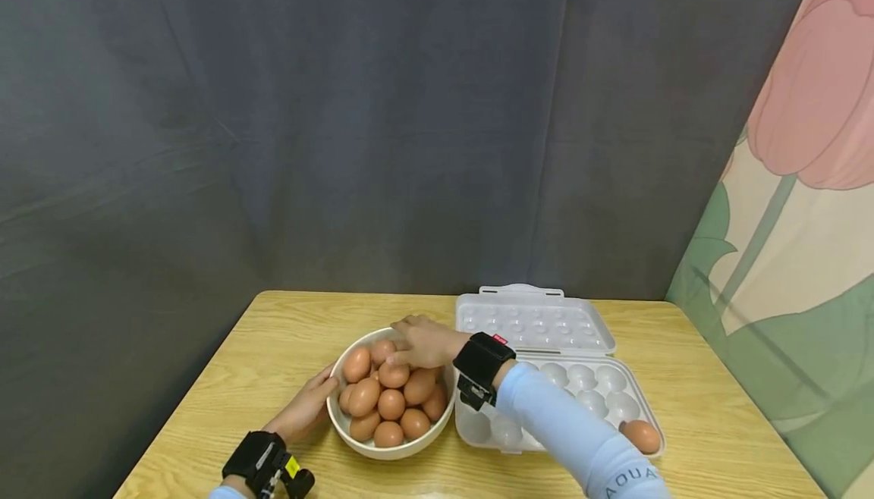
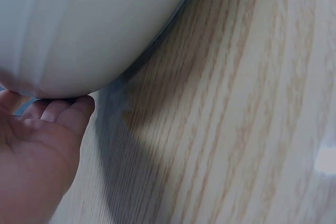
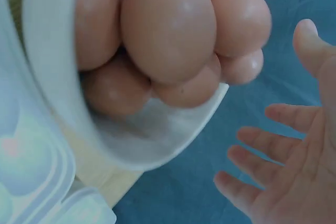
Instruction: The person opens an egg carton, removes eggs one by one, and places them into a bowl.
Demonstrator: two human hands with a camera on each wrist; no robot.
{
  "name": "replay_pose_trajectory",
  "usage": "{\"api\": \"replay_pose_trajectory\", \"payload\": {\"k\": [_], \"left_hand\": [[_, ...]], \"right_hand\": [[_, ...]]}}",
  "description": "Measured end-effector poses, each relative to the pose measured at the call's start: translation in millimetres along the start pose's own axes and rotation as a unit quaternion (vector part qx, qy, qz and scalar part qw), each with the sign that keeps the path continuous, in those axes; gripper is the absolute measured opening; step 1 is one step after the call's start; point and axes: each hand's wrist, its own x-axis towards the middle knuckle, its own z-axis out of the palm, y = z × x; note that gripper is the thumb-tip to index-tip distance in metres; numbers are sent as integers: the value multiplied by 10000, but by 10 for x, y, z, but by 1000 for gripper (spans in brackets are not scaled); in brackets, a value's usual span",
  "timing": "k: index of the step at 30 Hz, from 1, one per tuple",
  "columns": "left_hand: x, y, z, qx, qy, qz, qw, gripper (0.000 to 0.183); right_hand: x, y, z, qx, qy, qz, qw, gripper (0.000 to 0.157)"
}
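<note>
A cream bowl heaped with several brown eggs stands on the table. My left hand holds the bowl at its left side, thumb at the rim. The left wrist view shows fingertips of that hand against the outer wall. Over the far part of the bowl reaches my right hand, its fingers spread and nothing in its grip. In the right wrist view the right hand is apart from the eggs. Right of the bowl lies a clear plastic egg box, its lid folded back.
One brown egg sits in the egg box's near right corner cup. My right forearm crosses over the box and hides some cups. A dark curtain hangs behind the wooden table, and a flower-patterned cloth hangs on the right.
</note>
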Motion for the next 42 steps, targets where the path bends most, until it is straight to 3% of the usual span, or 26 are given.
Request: {"api": "replay_pose_trajectory", "payload": {"k": [5,13,19,29,35,42], "left_hand": [[-23,10,-54,189,41,268,9995,56],[3,74,-75,-32,158,-155,9997,53],[36,86,-98,-89,196,-187,9996,54],[166,98,-81,29,60,-173,9998,55],[149,103,-108,79,-50,-295,9995,54],[114,139,-149,-13,-33,-293,9996,55]], "right_hand": [[-111,87,-43,-37,185,-39,9998,71],[-322,287,-52,-100,344,128,9993,70],[-449,450,-76,87,457,288,9985,73],[-837,796,-138,150,447,674,9966,66],[-1076,945,-141,276,365,1073,9932,69],[-1294,1125,-191,413,594,1226,9898,71]]}}
